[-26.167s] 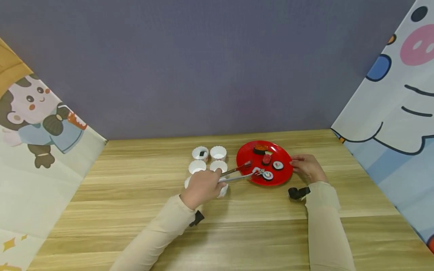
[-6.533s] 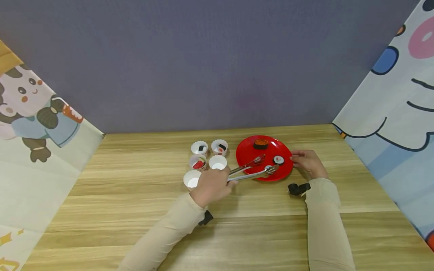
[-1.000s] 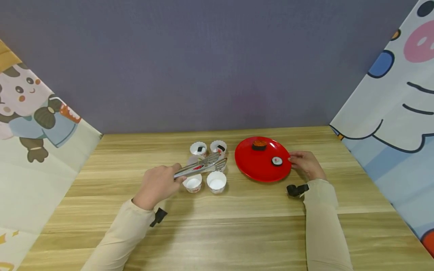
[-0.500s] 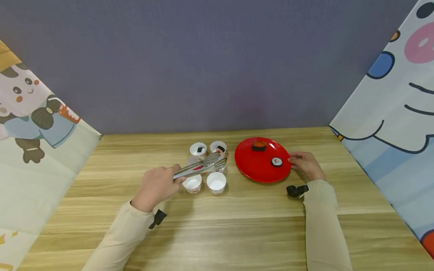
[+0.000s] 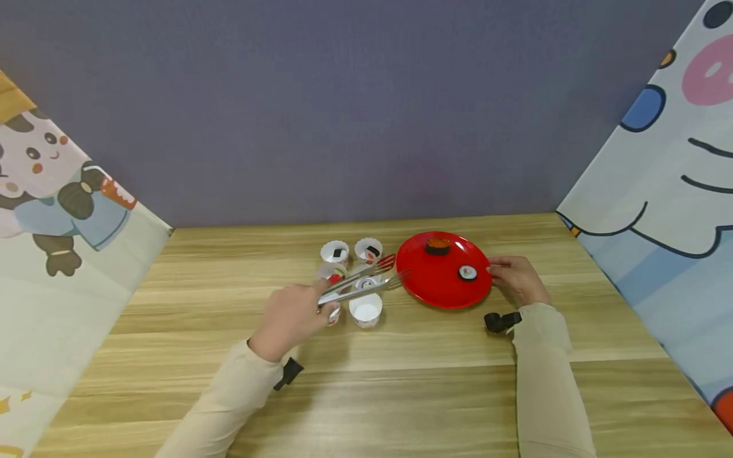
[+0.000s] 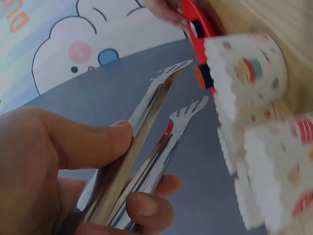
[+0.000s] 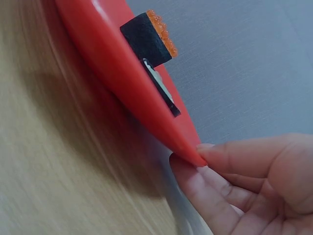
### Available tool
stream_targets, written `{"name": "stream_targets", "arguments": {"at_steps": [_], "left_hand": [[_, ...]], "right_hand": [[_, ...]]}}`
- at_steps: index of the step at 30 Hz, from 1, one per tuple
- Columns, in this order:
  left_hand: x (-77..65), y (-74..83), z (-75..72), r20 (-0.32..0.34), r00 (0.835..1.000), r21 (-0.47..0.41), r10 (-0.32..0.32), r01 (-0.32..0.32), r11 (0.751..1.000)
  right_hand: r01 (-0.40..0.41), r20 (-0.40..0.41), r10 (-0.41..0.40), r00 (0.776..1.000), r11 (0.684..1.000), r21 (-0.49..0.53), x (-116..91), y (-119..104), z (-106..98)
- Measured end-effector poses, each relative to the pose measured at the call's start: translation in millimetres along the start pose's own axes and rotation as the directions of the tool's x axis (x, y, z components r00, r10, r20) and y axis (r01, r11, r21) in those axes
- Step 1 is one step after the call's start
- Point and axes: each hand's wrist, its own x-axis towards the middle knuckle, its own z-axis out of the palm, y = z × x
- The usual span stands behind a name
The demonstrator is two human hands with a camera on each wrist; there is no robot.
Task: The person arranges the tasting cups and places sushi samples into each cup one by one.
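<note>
My left hand [image 5: 293, 318] grips metal tongs [image 6: 128, 152], thumb on one arm and fingers curled under the other. In the head view the spread tong tips hang over the middle-right cup and by the plate's left rim, nothing between them. My right hand [image 7: 244, 181] pinches the rim of a red plate [image 5: 424, 289] between thumb and fingers. On the plate lie an orange roe sushi [image 7: 149, 41] wrapped in black and a white sushi roll [image 5: 467, 273]. Another white sushi roll [image 5: 366, 284] sits in the middle-right cup, partly behind the tongs.
Several white paper cups stand in two columns left of the plate. The back-left cup [image 5: 328, 255], back-right cup and middle-left cup hold sushi pieces. Nothing shows inside the front-right cup [image 5: 365, 312]; my left hand mostly hides the front-left one. A grey wall [image 5: 366, 127] rises behind the table.
Several sushi pieces have gone from the plate into cups since the oldest frame. Over the last half second, the left hand and tongs moved right, towards the plate. The right hand stays at the rim.
</note>
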Motion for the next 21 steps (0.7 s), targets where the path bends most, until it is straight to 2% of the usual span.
{"name": "stream_targets", "arguments": {"at_steps": [9, 16, 21], "left_hand": [[14.7, 27.2, 6.3, 0.028, 0.999, -0.016, 0.036, -0.036, 0.999], [24.6, 41.7, 15.7, -0.042, 0.993, 0.044, 0.115, -0.113, 0.993], [30.9, 51.1, 20.5, -0.047, 0.989, 0.019, 0.14, -0.14, 0.99]], "right_hand": [[0.018, -0.006, -0.018, 1.0, 1.0, 0.002, -0.8, -1.1, 0.4], [0.016, -0.012, -0.015, 1.0, 1.0, 0.006, 0.0, 0.1, 0.4], [0.006, -0.004, -0.006, 1.0, 1.0, 0.005, 0.1, -0.8, -0.4]]}}
